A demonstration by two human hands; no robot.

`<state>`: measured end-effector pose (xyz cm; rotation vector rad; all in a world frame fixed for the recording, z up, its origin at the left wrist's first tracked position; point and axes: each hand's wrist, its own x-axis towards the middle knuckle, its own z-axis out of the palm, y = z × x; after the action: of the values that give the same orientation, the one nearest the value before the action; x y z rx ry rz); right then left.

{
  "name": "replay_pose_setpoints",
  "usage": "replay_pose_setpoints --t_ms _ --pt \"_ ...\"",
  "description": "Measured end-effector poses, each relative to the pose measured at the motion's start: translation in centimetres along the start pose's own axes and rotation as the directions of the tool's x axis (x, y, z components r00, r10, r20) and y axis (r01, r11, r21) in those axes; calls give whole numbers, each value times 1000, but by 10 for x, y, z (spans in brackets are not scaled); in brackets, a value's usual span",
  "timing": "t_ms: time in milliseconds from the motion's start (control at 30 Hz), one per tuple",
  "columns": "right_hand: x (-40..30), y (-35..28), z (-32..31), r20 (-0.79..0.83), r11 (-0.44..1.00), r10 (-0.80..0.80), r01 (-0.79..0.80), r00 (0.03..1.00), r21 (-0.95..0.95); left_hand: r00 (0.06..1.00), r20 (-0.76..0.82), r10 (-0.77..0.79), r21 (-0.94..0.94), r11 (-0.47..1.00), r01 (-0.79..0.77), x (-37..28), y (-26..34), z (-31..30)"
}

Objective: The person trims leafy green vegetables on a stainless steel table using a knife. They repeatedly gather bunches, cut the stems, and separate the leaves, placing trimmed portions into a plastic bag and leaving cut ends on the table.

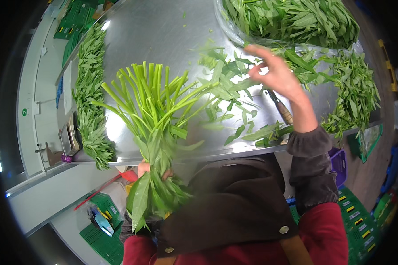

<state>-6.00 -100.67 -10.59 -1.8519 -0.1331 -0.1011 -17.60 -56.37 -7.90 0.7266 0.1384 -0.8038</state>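
My left hand point(154, 170) is closed around a bunch of leafy green vegetable stems point(156, 132), at its leafy part near the table's front edge. The cut stem ends fan out away from me and the leaves hang down over my apron. My right hand point(272, 71) is raised above the steel table point(146, 36), fingers apart and slightly blurred, with nothing clearly in it. Under and beside it lie loose leaves point(224, 86) and a knife with a wooden handle point(282, 111), whose blade is mostly hidden.
A row of leafy bunches point(91, 96) lines the table's left side. At the back right, a clear plastic bag point(230, 29) holds many leafy greens point(301, 20). Another leafy heap point(355, 89) overhangs the right front edge. Green crates point(358, 222) and a purple basket point(339, 165) stand below.
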Motion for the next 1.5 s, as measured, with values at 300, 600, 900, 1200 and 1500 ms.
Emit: replay_pose_setpoints --t_ms 300,600,900,1200,1500 --pt "-17 -39 85 674 880 96 -378 733 286 999 18 28 49 998 -28 8 -4 16" --pt "-6 31 31 43 876 67 -38 997 -481 971 -219 -92 1 995 95 -2 6 48" --pt "2 12 35 175 474 403 -368 898 800 943 -262 -206 5 977 215 7 19 70" --pt "33 -105 25 275 944 -6 -86 961 320 950 -213 -228 182 946 268 12 25 50" --pt "30 -110 93 335 941 49 -156 941 299 951 -155 -267 129 949 287 14 32 61"
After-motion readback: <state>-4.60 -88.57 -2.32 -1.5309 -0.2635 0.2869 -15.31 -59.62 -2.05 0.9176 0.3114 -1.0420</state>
